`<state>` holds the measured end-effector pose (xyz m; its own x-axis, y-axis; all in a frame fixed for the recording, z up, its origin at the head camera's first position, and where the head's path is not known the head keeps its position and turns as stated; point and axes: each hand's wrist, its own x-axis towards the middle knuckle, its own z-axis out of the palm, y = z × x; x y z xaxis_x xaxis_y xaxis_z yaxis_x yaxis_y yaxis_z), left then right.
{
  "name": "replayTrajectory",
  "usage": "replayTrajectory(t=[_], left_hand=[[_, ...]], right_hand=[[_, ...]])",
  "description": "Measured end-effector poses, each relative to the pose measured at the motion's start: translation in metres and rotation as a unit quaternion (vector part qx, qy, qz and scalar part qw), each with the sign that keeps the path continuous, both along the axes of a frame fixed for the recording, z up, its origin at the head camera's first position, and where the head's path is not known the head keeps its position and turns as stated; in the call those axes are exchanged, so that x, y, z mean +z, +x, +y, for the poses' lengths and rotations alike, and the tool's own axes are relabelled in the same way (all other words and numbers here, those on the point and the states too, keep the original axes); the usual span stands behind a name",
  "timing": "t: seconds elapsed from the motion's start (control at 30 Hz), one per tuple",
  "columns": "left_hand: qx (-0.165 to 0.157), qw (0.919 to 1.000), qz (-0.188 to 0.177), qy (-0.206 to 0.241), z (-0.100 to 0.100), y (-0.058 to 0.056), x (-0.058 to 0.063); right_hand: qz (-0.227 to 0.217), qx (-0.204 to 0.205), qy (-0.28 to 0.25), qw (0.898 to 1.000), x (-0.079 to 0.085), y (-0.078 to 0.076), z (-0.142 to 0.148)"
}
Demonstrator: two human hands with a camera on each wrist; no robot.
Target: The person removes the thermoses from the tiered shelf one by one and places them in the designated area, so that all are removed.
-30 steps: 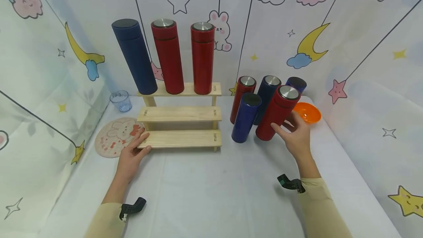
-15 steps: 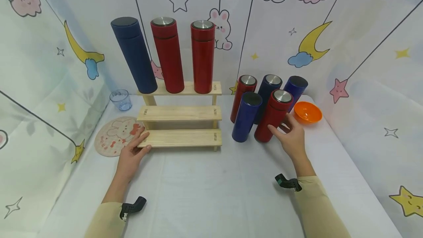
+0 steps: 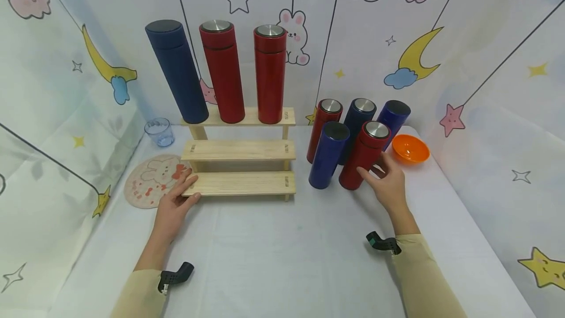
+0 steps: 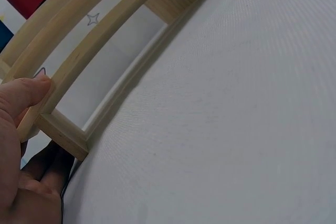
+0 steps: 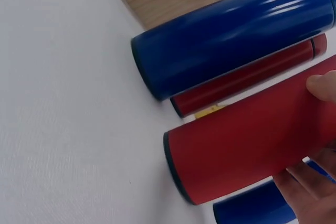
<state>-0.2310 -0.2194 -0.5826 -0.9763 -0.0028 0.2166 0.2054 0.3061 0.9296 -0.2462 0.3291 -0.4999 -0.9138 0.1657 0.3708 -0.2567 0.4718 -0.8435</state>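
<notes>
A red thermos (image 3: 364, 157) with a steel-topped lid stands upright on the table, and my right hand (image 3: 388, 183) grips its lower right side. The right wrist view shows my thumb (image 5: 321, 85) on one side of this flask and fingers on the other. My left hand (image 3: 174, 205) holds the left end of the lowest step of a three-tiered wooden rack (image 3: 247, 184). On the rack's top tier stand a dark blue thermos (image 3: 178, 72) and two red thermoses, the middle one (image 3: 224, 72) and the right one (image 3: 270, 75).
Close around the gripped flask stand a blue thermos (image 3: 327, 156), a red one (image 3: 322, 131), a dark blue one (image 3: 358, 121) and another blue one (image 3: 394, 114). An orange bowl (image 3: 410, 149) sits right; a glass (image 3: 160, 132) and a round rabbit mat (image 3: 152, 185) lie left.
My right hand has set the red thermos slightly leftward, nearer and down, from a raised, tilted pose to standing on the table. My left hand has stayed at the rack.
</notes>
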Motion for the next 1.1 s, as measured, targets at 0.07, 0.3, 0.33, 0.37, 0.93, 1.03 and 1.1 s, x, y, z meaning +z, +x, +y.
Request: replayTrajectory(t=[0.07, 0.3, 0.33, 0.37, 0.93, 1.03, 1.1], left_hand=[[0.0, 1.0, 0.002, 0.003, 0.0, -0.001, 0.0], [-0.005, 0.9998, 0.009, 0.017, 0.001, -0.001, -0.001], [-0.007, 0.9998, 0.009, 0.017, 0.001, -0.001, -0.001], [-0.009, 0.9998, 0.009, 0.015, 0.002, -0.001, -0.002], [0.003, 1.0, 0.0, 0.006, 0.001, 0.003, 0.0], [0.001, 1.0, 0.001, 0.006, 0.0, 0.001, 0.0], [-0.001, 1.0, 0.001, 0.008, 0.001, 0.0, 0.0]], right_hand=[[-0.005, 0.0, -0.003, 1.0, -0.005, -0.003, 0.004], [-0.013, -0.001, 0.01, 1.0, -0.022, -0.012, 0.017], [-0.01, -0.002, 0.007, 1.0, -0.023, -0.011, 0.018], [-0.006, -0.004, 0.002, 1.0, -0.023, -0.01, 0.018], [0.163, -0.005, -0.058, 0.985, 0.044, -0.005, 0.01], [0.17, -0.002, -0.039, 0.985, 0.057, -0.009, 0.01], [0.165, -0.005, -0.026, 0.986, 0.066, -0.011, 0.009]])
